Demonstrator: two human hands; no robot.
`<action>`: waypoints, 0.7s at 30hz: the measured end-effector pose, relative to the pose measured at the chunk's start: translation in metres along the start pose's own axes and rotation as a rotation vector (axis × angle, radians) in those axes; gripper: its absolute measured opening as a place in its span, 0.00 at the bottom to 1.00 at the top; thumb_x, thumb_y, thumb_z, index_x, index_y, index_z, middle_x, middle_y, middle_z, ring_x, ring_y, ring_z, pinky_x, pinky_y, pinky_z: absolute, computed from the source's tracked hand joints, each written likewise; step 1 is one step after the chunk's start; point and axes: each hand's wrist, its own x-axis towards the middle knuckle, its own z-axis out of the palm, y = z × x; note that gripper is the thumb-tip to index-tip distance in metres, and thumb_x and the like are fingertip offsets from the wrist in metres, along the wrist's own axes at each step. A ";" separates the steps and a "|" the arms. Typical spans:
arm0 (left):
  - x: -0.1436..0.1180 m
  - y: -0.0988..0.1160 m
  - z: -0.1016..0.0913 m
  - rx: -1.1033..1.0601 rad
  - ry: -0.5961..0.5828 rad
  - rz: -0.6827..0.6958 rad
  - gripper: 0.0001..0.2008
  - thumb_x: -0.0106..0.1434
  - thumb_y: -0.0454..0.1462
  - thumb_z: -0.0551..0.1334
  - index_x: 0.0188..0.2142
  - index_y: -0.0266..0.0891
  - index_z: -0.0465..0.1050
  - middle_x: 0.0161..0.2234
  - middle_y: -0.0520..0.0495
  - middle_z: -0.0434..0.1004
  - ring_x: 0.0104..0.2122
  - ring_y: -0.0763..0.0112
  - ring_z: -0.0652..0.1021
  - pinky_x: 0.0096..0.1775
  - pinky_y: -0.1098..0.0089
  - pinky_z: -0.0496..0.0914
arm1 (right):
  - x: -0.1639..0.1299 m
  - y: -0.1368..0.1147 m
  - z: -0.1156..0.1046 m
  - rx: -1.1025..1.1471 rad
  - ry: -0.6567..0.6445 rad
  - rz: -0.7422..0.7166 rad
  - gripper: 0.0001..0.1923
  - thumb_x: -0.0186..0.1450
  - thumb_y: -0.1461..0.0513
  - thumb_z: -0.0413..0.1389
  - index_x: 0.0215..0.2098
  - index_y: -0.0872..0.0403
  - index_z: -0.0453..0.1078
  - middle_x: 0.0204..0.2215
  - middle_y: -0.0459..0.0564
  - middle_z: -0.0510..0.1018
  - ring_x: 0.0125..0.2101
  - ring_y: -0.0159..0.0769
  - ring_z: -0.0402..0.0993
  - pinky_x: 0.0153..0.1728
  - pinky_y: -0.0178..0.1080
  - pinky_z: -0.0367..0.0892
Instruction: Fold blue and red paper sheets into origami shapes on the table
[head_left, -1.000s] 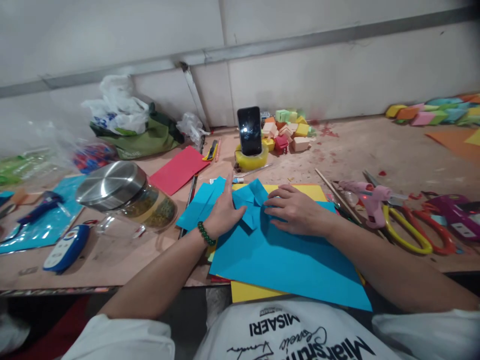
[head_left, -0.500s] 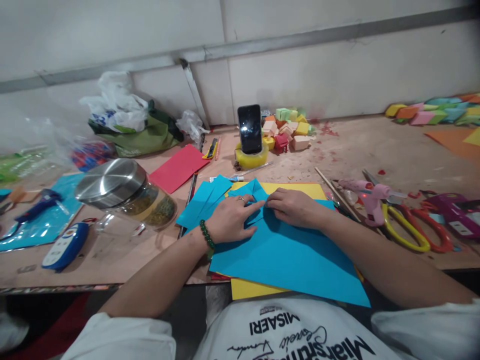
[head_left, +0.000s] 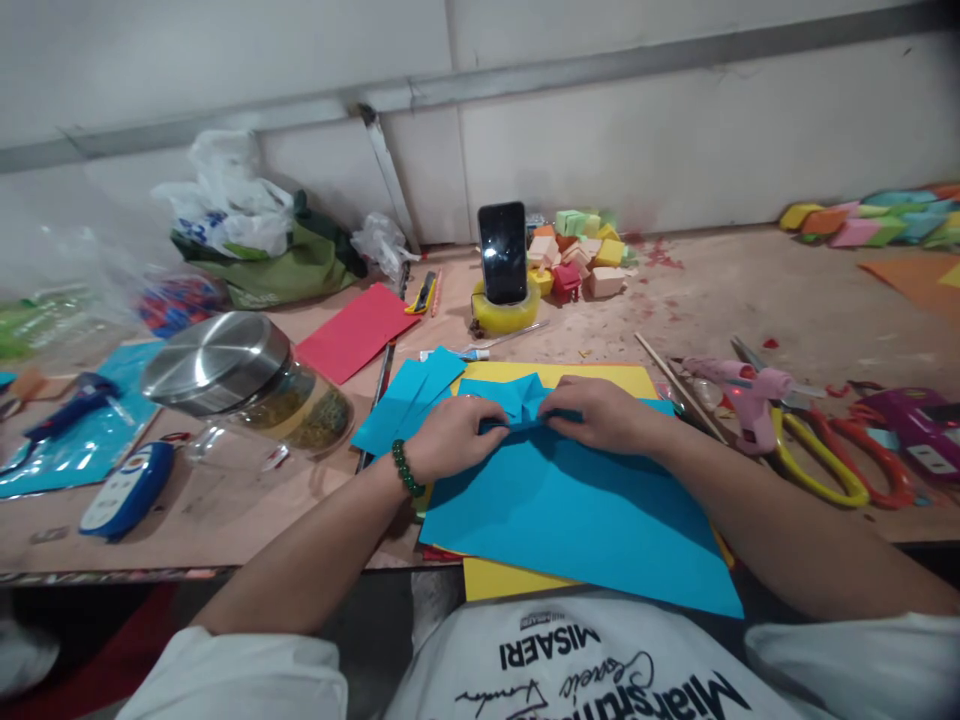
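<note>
Over the large blue sheet (head_left: 577, 520), the left hand (head_left: 463, 436) and right hand (head_left: 600, 415) pinch opposite sides of a folded blue paper (head_left: 529, 402).

Folded paper (head_left: 528, 396) is showing bright blue — sheet (head_left: 577, 510) is matching, bracelet (head_left: 405, 469) is gleaming dark green, glue gun (head_left: 754, 395) is showing pink

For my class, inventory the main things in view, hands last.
Folded paper piece: 1, blue, between hands
Wide paper sheet: 1, blue, beneath
Rectangular paper: 1, red, centre left
Lidded glass jar: 1, silver top, left
Rectangular phone: 1, black, back centre
Boxy pieces: several, multicoloured, beside phone
Plastic glue gun: 1, pink, right
Looped scissor handles: 2, yellow, orange, right
Crumpled plastic bag: 1, white, back left
Left hand: 1, folded piece's left
Right hand: 1, folded piece's right
</note>
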 end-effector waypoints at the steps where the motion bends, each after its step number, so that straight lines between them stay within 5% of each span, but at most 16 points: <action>1: 0.001 0.000 0.001 -0.011 -0.007 -0.031 0.11 0.64 0.38 0.58 0.40 0.40 0.78 0.39 0.46 0.82 0.38 0.64 0.79 0.38 0.67 0.71 | 0.001 0.000 0.001 0.052 -0.018 0.082 0.11 0.64 0.60 0.55 0.44 0.51 0.74 0.35 0.51 0.79 0.35 0.38 0.74 0.35 0.38 0.67; 7: 0.002 0.007 0.007 0.195 -0.013 -0.227 0.23 0.67 0.41 0.58 0.59 0.36 0.63 0.39 0.42 0.79 0.37 0.60 0.78 0.36 0.67 0.69 | 0.009 -0.005 0.013 0.029 -0.016 0.431 0.18 0.63 0.56 0.57 0.50 0.53 0.68 0.26 0.45 0.74 0.26 0.35 0.69 0.26 0.34 0.58; 12: -0.002 0.018 0.008 0.468 0.008 -0.238 0.21 0.68 0.42 0.56 0.58 0.36 0.63 0.52 0.35 0.70 0.47 0.55 0.75 0.36 0.66 0.69 | 0.010 -0.012 0.014 -0.115 -0.009 0.481 0.21 0.64 0.51 0.56 0.51 0.52 0.66 0.26 0.47 0.76 0.26 0.37 0.70 0.25 0.35 0.53; 21: 0.002 0.003 0.013 0.492 0.017 -0.213 0.32 0.63 0.52 0.62 0.59 0.38 0.55 0.55 0.34 0.66 0.52 0.52 0.73 0.41 0.65 0.70 | 0.017 -0.025 0.010 -0.319 -0.121 0.563 0.39 0.62 0.42 0.55 0.64 0.53 0.54 0.38 0.55 0.81 0.39 0.51 0.77 0.28 0.38 0.59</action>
